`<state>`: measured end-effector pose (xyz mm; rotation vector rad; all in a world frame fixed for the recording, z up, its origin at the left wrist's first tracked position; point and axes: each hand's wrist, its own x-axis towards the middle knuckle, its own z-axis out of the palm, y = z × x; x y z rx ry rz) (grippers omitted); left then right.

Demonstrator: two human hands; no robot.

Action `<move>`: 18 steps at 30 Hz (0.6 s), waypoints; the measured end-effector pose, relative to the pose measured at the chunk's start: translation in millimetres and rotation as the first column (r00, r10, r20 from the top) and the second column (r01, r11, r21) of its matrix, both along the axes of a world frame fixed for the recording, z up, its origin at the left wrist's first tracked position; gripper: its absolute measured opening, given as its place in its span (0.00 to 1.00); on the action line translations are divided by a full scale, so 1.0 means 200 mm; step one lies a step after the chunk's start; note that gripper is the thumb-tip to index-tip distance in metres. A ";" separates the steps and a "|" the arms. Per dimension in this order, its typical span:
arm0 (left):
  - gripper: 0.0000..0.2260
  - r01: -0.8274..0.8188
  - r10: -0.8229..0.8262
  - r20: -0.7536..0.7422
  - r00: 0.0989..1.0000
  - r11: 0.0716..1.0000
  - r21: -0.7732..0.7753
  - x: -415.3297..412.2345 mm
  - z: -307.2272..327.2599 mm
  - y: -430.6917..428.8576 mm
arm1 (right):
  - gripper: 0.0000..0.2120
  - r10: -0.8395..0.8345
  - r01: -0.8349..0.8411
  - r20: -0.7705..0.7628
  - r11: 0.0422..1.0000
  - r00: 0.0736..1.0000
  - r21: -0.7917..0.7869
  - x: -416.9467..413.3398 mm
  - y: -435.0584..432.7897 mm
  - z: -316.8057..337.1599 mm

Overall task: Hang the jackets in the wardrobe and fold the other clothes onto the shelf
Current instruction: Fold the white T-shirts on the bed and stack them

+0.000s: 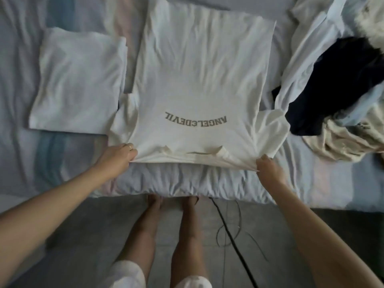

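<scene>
A white T-shirt with grey upside-down lettering lies spread flat on the bed, its collar toward me. My left hand grips the shirt's near left shoulder edge. My right hand pinches the near right shoulder edge by the sleeve. A folded white garment lies flat on the bed to the left of the shirt.
A heap of clothes is piled at the right: a dark navy garment, a cream one and pale blue fabric. Black cables trail across the grey floor by my bare feet, at the bed's near edge.
</scene>
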<state>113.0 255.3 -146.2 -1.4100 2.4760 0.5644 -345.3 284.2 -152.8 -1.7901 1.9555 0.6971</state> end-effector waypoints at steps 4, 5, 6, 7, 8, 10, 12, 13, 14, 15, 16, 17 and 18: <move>0.20 -0.012 0.010 0.028 1.000 0.996 0.087 0.00 -0.21 0.16 | 0.12 -0.014 0.017 -0.092 0.999 0.996 0.032 0.03 0.18 -0.17; 0.20 -0.013 0.009 0.041 0.999 0.996 0.089 -0.01 -0.23 0.18 | 0.13 -0.018 0.022 -0.102 0.999 0.995 0.041 0.02 0.21 -0.18; 0.20 -0.016 0.010 0.066 0.998 0.996 0.093 -0.01 -0.29 0.20 | 0.13 -0.020 0.025 -0.096 0.998 0.995 0.050 0.02 0.26 -0.24; 0.18 -0.019 0.008 0.108 0.994 0.995 0.100 -0.02 -0.31 0.22 | 0.14 -0.045 0.050 -0.086 0.997 0.995 0.056 0.02 0.29 -0.26; 0.15 -0.049 0.022 0.178 0.984 0.987 0.150 -0.04 -0.32 0.23 | 0.15 -0.082 0.087 -0.076 0.994 0.994 0.063 0.03 0.32 -0.28; 0.07 -0.154 0.092 0.331 0.939 0.974 0.168 -0.06 -0.38 0.27 | 0.18 -0.189 0.192 -0.091 0.981 0.978 0.028 0.07 0.36 -0.31; 0.08 -0.172 0.126 0.292 0.948 0.976 0.136 -0.12 -0.39 0.31 | 0.17 -0.296 0.289 -0.058 0.952 0.953 -0.101 0.13 0.38 -0.30; 0.09 -0.138 0.121 0.201 0.972 0.988 0.073 -0.16 -0.43 0.29 | 0.17 -0.321 0.316 0.001 0.933 0.947 -0.175 0.17 0.34 -0.34; 0.12 -0.103 0.100 0.111 0.989 0.995 0.018 -0.21 -0.42 0.31 | 0.19 -0.315 0.322 0.068 0.921 0.947 -0.220 0.22 0.34 -0.32; 0.16 -0.061 0.064 0.040 0.997 0.996 -0.072 -0.25 -0.44 0.29 | 0.21 -0.277 0.299 0.122 0.924 0.953 -0.239 0.28 0.32 -0.34; 0.21 -0.032 0.033 0.012 0.999 0.995 -0.090 -0.30 -0.48 0.24 | 0.23 -0.215 0.254 0.171 0.933 0.962 -0.255 0.33 0.26 -0.38; 0.25 -0.009 0.010 0.005 1.000 0.994 -0.111 -0.36 -0.53 0.16 | 0.24 -0.114 0.174 0.207 0.938 0.972 -0.300 0.38 0.18 -0.44; 0.28 0.006 -0.006 0.004 1.000 0.993 -0.118 -0.40 -0.57 0.08 | 0.25 -0.007 0.090 0.240 0.938 0.971 -0.334 0.43 0.09 -0.48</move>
